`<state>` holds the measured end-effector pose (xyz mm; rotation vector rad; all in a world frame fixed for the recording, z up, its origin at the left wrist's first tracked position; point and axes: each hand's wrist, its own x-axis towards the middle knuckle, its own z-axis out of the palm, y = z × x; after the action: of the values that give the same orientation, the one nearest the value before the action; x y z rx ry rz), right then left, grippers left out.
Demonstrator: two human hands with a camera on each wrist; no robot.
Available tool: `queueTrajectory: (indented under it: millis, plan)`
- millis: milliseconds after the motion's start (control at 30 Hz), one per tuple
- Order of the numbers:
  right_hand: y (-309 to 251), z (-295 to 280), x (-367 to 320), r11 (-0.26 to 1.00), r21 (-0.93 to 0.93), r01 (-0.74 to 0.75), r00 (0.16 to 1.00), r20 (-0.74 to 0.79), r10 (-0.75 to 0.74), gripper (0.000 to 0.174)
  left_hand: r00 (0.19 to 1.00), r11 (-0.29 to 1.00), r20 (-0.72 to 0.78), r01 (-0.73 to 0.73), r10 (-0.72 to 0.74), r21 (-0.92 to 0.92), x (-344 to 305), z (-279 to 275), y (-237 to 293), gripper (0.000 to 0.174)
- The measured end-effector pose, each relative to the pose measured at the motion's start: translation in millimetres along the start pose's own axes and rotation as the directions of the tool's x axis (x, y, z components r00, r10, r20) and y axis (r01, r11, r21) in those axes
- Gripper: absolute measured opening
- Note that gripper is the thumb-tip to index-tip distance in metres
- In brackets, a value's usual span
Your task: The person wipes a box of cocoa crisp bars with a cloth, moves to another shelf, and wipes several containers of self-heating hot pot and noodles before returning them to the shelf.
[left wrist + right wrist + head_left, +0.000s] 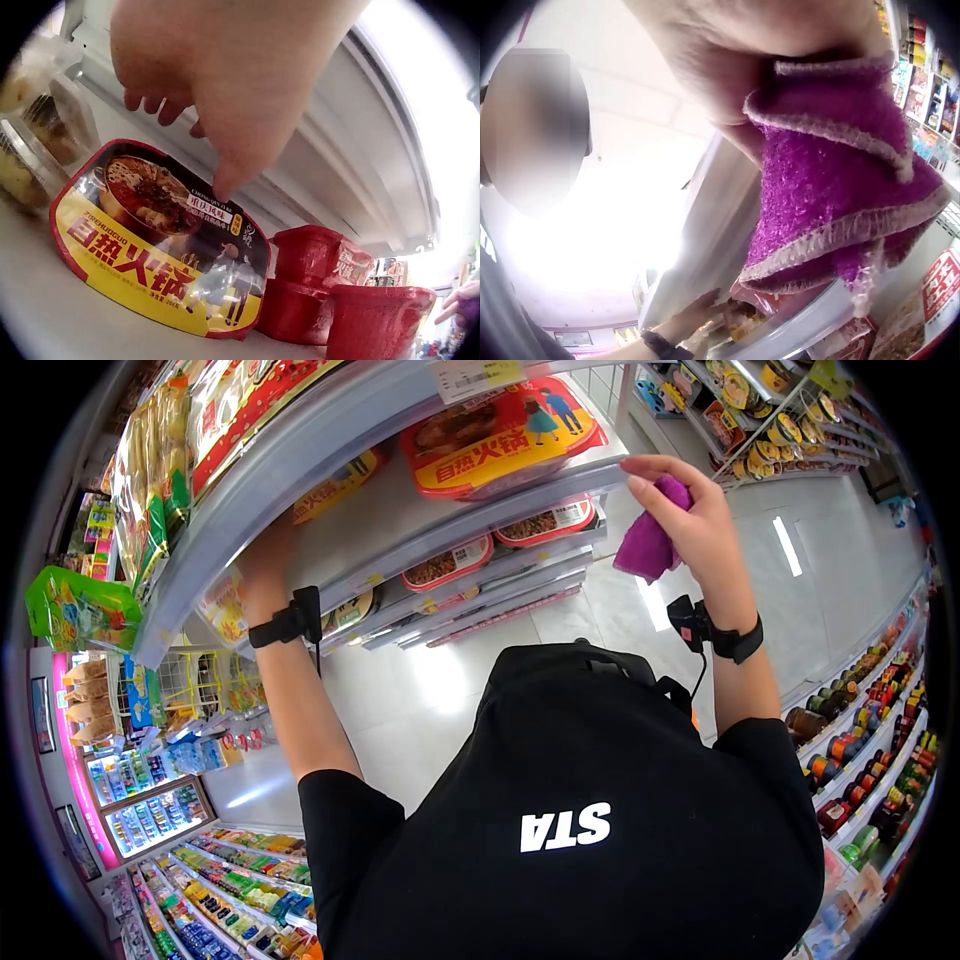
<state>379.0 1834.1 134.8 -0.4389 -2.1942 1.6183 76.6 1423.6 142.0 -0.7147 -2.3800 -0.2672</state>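
My left hand (225, 82) reaches in between two shelf levels. In the head view the shelf edge partly covers that hand (264, 565). Its thumb tip overlaps the top edge of a self-heating hot pot box (161, 244), which stands tilted with its black-and-yellow lid facing the wrist camera. The other fingers hang loosely behind the thumb, above the box. At the shelf's right end, my right hand (700, 525) holds a crumpled purple cloth (650, 540) with pale stitched edges, and the cloth (832, 180) hangs down from the palm.
Red tubs (307, 255) stand to the right of the box, and clear packs (52, 127) sit to its left. Another hot pot box (505, 440) lies on the shelf (390, 525). A raised shelf edge (290, 460) curves over the left arm. Stocked shelves (870, 730) line the right side.
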Motion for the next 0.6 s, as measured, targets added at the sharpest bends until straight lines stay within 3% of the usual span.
queueTrajectory:
  millis: [67,133,267,333,467,567,600]
  plan:
    - [7,2,-6,0.994,0.089,0.063,0.998,0.015,-0.064,0.03,0.998,0.999,-0.013,-0.054,0.053,-0.008,6,-2,9,0.051]
    - [11,3,-9,0.993,0.108,0.056,0.998,0.009,-0.057,0.031,0.999,0.994,-0.05,-0.014,0.019,0.107,4,-7,25,0.05]
    - [10,2,-13,0.993,0.119,0.025,1.0,0.002,-0.025,0.032,0.999,0.997,0.033,0.008,-0.011,0.077,2,2,-2,0.05]
    - [11,2,-16,0.995,0.099,0.015,1.0,0.001,-0.015,0.032,0.997,0.991,0.076,-0.004,0.014,-0.131,3,10,-16,0.046]
    - [12,2,-17,0.998,0.068,0.015,1.0,-0.006,-0.014,0.033,0.991,0.972,0.124,0.069,-0.041,-0.225,6,12,-32,0.051]
    - [11,4,-16,0.997,0.074,0.014,1.0,0.003,-0.015,0.033,0.986,0.922,0.115,0.155,-0.121,-0.356,-4,-1,-11,0.048]
    - [11,4,-17,0.997,0.075,0.004,1.0,0.017,-0.005,0.033,0.961,0.82,0.203,0.266,-0.187,-0.506,-4,-19,15,0.047]
